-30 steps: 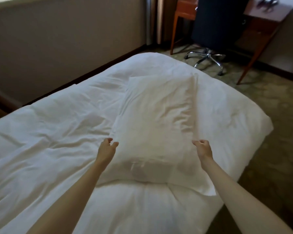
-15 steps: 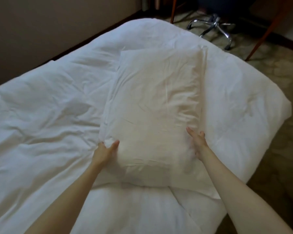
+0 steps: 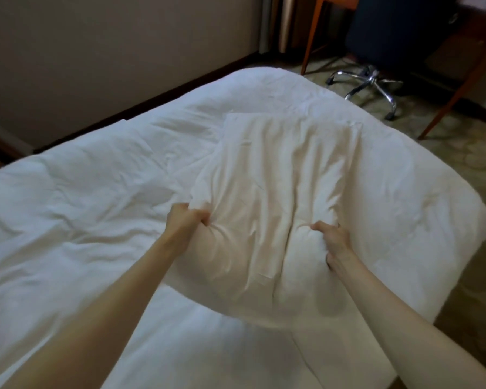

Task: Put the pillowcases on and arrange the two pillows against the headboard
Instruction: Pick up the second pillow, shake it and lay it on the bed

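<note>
A white pillow in its pillowcase [image 3: 278,192] lies lengthwise on the white duvet of the bed [image 3: 82,220], its near end raised off the cover. My left hand [image 3: 184,220] grips the pillow's near left side, fingers dug into the fabric. My right hand [image 3: 334,242] clenches the near right side. The fabric puckers around both fists. Only one pillow is in view. The headboard is out of sight.
A beige wall [image 3: 96,51] with a dark skirting runs along the far side of the bed. Beyond the bed's corner stand a wooden desk leg [image 3: 312,35] and an office chair with a chrome star base [image 3: 368,82] on patterned carpet [image 3: 460,153].
Both hands went from hovering at the pillow's sides to closing tight on it. The pillow's near end has lifted off the duvet and bunched up.
</note>
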`<state>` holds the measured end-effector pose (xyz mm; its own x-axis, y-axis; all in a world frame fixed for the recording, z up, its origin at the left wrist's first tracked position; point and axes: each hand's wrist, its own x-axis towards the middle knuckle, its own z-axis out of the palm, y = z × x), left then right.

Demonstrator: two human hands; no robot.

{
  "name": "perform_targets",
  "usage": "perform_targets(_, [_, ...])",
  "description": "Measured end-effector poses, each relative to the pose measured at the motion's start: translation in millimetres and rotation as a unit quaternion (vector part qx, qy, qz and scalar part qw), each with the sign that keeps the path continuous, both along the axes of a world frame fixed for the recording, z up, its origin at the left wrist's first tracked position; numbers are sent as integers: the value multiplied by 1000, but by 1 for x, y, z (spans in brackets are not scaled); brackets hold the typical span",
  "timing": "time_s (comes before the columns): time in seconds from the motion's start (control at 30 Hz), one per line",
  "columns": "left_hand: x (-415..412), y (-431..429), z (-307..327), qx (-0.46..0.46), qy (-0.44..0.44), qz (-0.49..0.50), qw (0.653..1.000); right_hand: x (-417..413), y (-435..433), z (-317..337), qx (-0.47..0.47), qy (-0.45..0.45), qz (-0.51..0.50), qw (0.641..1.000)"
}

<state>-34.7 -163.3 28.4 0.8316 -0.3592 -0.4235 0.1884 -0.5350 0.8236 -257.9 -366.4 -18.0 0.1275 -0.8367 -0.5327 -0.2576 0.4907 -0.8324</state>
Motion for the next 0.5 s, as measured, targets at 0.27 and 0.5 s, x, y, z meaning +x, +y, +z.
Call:
perform_targets(0.27, [19,36,149,-87,-99,-38,991,41,52,92,25,-145,13,989])
perform_targets(0.5, [20,143,236,-134,-165,13,977,94,118,157,22,-204,106,973])
